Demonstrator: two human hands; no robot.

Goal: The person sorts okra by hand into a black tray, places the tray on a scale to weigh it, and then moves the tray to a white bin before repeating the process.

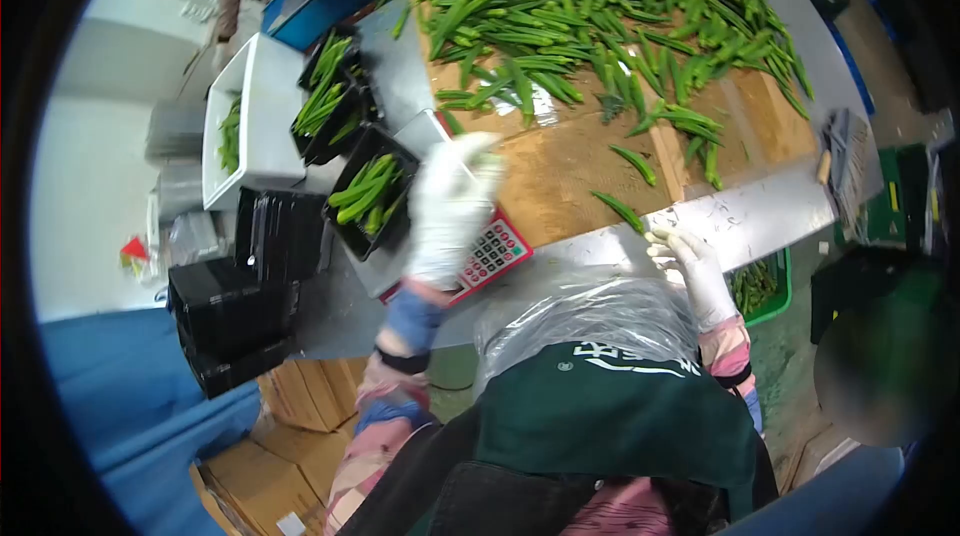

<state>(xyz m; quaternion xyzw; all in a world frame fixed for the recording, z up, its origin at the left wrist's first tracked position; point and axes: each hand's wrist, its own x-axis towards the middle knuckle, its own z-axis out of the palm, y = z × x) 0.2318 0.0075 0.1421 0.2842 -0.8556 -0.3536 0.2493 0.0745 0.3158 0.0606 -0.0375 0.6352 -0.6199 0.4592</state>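
Mid-sorting, I'd say: left hand [450, 211], fingers spread and empty, hovers beside the okra tray [350, 236]. The right hand's [695, 271] fingers are narrow at a pod [620, 211], grip unclear; it needs a firm pinch.

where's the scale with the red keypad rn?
Head view, left of centre, at the near edge of the table: the scale is partly hidden by the gloved left hand, with a black tray of okra just to its left.
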